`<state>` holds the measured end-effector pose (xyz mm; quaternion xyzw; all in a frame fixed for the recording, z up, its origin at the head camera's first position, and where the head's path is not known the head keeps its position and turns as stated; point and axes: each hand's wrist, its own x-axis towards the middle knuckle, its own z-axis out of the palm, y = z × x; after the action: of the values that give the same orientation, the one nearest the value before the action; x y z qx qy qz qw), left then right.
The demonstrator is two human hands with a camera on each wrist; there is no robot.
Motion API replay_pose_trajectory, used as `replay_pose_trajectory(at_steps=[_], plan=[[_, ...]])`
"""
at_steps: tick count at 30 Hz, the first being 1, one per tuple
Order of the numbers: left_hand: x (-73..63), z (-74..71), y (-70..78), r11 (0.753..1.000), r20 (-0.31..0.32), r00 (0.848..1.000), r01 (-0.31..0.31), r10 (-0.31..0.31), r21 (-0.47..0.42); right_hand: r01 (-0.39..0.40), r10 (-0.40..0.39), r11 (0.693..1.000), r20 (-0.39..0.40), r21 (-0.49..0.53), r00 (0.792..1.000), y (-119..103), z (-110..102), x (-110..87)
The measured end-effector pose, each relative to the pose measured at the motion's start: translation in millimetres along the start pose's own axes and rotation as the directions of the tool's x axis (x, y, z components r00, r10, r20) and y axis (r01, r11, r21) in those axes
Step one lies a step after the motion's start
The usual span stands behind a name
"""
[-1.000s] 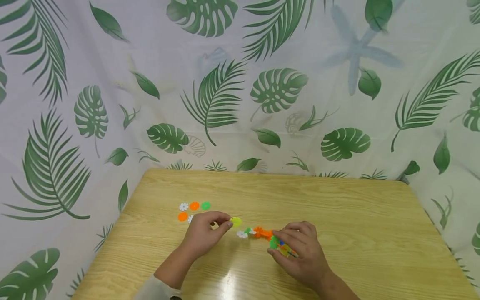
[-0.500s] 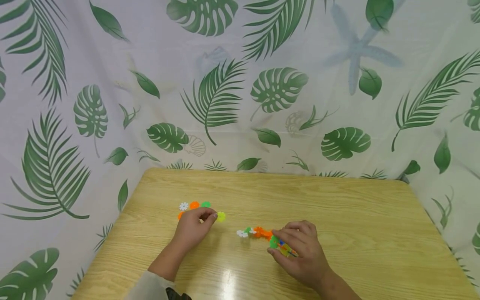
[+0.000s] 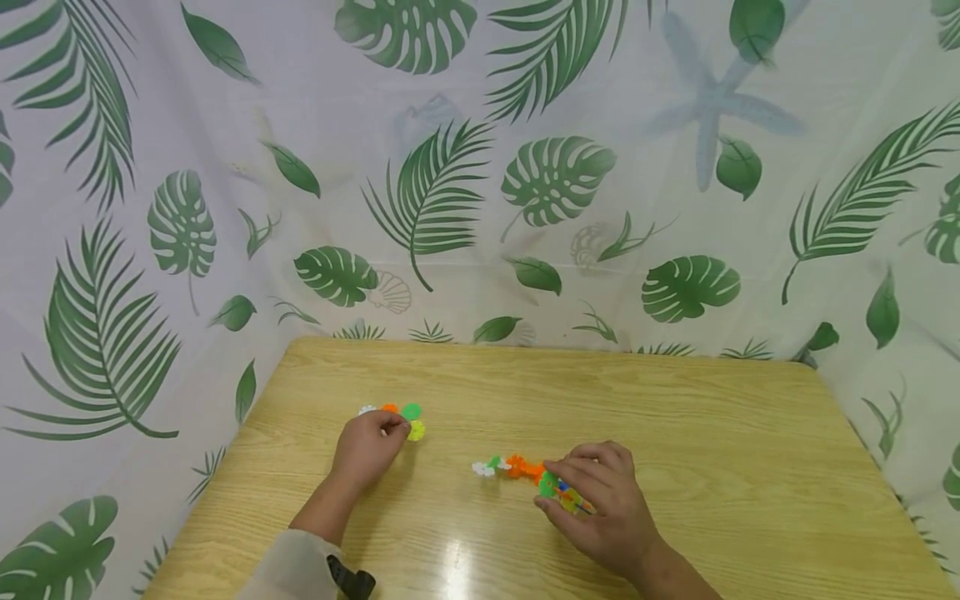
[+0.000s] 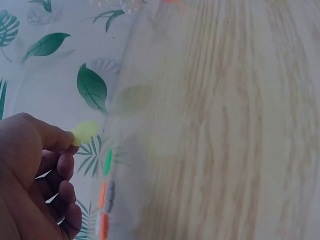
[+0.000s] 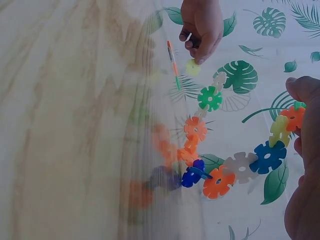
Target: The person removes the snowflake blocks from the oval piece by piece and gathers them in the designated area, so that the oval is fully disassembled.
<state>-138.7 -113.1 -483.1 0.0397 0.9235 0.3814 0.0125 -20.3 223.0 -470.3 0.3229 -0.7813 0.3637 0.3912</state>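
Observation:
In the head view my left hand (image 3: 367, 450) pinches a yellow notched plastic disc (image 3: 417, 431) between thumb and index finger, just above the table. The left wrist view also has this yellow disc (image 4: 86, 132) at the fingertips. On the right, my right hand (image 3: 606, 510) grips one end of a chain of interlocked notched discs (image 3: 525, 467). The chain's free end, white and green, points left. From the right wrist view, orange, blue, white, yellow and green discs show, with a blue disc (image 5: 268, 156) close to the right fingers. My palm hides part of the chain.
Beside the left hand lie loose discs, among them a green one (image 3: 411, 412) and an orange one (image 3: 389, 409); the hand partly covers the group. The wooden table (image 3: 675, 417) meets a leaf-print cloth (image 3: 450, 192) at its back and sides.
My left hand has carried the yellow disc leftward, away from the chain's free end and up to the loose discs. The right hand and the chain have stayed in place.

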Motion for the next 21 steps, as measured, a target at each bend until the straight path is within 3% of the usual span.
replay_pose_trajectory(at_steps=[13,21], plan=[[8.9,6.0,-14.8,0.994,0.044,0.998,0.048,-0.052,0.1,-0.011,0.011,1.0,-0.002,0.005,1.0,-1.1,-1.0,1.3],[13.0,10.2,-20.3,0.985,0.03,0.999,0.016,-0.022,0.171,-0.028,0.028,1.0,0.01,-0.002,1.0,-2.5,-3.0,2.3]])
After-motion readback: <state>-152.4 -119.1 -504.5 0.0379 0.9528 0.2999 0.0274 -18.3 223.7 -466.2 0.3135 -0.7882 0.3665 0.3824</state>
